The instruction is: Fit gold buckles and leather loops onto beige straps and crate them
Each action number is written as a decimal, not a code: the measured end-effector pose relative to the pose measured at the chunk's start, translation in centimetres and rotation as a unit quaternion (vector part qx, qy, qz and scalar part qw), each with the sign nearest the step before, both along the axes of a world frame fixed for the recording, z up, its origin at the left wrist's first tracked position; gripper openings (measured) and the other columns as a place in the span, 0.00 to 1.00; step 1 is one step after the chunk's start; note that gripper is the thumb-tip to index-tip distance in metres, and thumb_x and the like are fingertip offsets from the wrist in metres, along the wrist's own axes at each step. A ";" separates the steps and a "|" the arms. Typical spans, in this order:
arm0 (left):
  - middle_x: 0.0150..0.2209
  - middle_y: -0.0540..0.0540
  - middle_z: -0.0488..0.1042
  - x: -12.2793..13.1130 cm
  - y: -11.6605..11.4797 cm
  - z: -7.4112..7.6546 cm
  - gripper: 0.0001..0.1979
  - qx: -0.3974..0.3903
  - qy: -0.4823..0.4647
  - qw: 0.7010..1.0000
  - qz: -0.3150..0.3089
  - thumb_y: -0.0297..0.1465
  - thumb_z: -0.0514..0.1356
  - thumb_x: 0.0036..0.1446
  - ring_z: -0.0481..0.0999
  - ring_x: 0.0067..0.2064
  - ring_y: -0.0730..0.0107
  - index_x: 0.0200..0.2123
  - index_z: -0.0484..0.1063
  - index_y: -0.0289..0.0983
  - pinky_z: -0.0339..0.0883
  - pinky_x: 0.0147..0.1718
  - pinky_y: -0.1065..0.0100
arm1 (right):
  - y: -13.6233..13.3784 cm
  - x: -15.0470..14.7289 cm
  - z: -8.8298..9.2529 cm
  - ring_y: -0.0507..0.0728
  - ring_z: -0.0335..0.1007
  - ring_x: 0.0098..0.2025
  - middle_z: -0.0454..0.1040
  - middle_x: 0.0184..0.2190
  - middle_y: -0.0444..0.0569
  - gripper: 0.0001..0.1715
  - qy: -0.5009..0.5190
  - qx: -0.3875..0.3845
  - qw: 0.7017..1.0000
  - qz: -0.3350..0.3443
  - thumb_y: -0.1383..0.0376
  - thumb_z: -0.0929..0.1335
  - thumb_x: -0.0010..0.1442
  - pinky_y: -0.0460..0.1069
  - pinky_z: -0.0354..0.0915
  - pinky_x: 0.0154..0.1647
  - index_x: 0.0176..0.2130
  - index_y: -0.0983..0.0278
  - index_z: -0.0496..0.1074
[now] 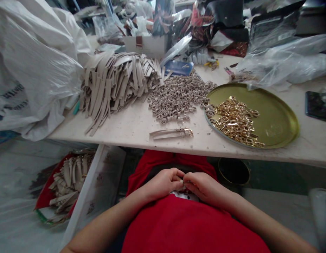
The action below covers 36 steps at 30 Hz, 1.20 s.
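Pinching my fingertips together over my chest, I have my left hand (164, 184) and my right hand (205, 188) curled in toward each other, knuckles rounded, the two meeting in front of my red shirt (189, 225) below the table's edge. A tiny pale sliver (181, 182) shows between my fingers, but it's too small to tell what it is or which hand has it. The closest thing on the table (120, 135), whose pale, stone-like top is speckled with scraps, is a folded beige strap (165, 134) with a gold buckle (188, 132) at its end. Beyond it sits a loose spread of small, curled beige loops (176, 96), and beside those a big criss-crossed heap of flat, matte beige strips (117, 88). To the right is a round brass tray (279, 116) with a low raised rim, holding a glossy pile of gold buckles (236, 121) — a few beige loops sit on its edge. A crumpled clear plastic bag (286, 63) slumps just behind the tray, a white woven sack (33, 70) bulges over the table's left side, and down on the floor a red-edged container (44, 196) holds more beige strips (69, 182).
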<state>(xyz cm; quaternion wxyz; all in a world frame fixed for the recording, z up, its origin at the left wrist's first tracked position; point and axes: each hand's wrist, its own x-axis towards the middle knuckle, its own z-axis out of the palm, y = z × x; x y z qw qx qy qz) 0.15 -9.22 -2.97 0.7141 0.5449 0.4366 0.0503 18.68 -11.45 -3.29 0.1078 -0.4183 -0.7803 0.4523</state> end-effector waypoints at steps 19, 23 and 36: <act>0.25 0.46 0.74 1.1 1.9 0.7 0.16 -0.036 0.011 0.999 0.027 0.42 0.57 0.49 0.73 0.27 0.71 0.28 0.68 0.33 0.65 0.27 0.72 | 0.1 -0.4 -2.9 0.51 0.65 0.27 0.68 0.28 0.46 0.16 0.165 -0.050 0.961 -0.216 0.55 0.56 0.63 0.45 0.62 0.26 0.41 0.63 0.61; 0.22 0.47 0.72 0.8 2.4 1.9 0.18 0.048 0.073 0.995 -0.042 0.44 0.53 0.52 0.71 0.24 0.71 0.27 0.68 0.33 0.61 0.22 0.74 | 0.1 0.0 -2.3 0.54 0.69 0.34 0.72 0.34 0.50 0.14 0.108 0.046 0.972 -0.205 0.59 0.57 0.62 0.48 0.64 0.33 0.44 0.63 0.60; 0.24 0.49 0.72 1.1 1.3 3.9 0.15 0.165 0.085 0.981 -0.051 0.40 0.51 0.54 0.69 0.23 0.75 0.26 0.69 0.33 0.58 0.21 0.76 | -0.2 -0.5 -1.1 0.49 0.58 0.22 0.61 0.21 0.40 0.16 0.231 -0.031 0.945 -0.230 0.54 0.55 0.63 0.44 0.55 0.21 0.43 0.63 0.59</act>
